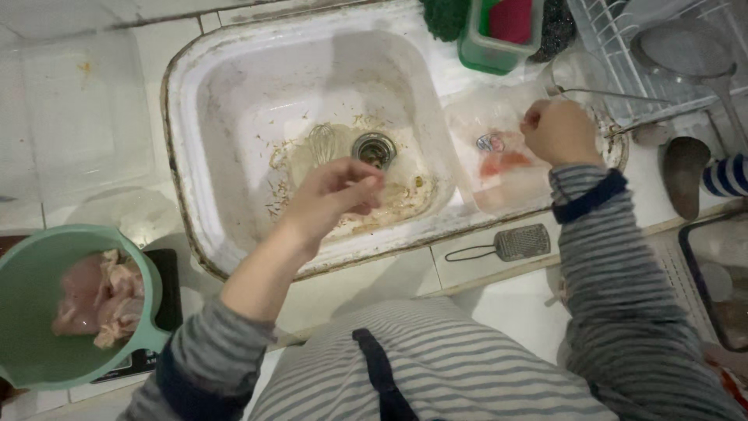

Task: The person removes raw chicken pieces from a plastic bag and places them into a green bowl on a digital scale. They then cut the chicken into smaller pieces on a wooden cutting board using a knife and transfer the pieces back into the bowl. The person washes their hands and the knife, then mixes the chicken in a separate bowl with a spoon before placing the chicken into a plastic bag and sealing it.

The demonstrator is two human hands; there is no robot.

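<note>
Near: green bowl (35, 312) of raw chicken (100, 300) at left counter (483, 304) edge, on dark scale (167, 296). Grater (520, 242) flat on counter, right of centre.

Mid: left hand (331, 195) over dirty sink (257, 93), fingertips pressed together, pinching small scrap, too small to tell what. Best kept low over drain (374, 148), clear of whisk (321, 142).

Far: right hand (559, 131) closed on edge of clear bag (499, 156), pink meat inside. Bag rests on sink's right rim; steady, level pull advisable. Rack (623, 47) beyond.
</note>
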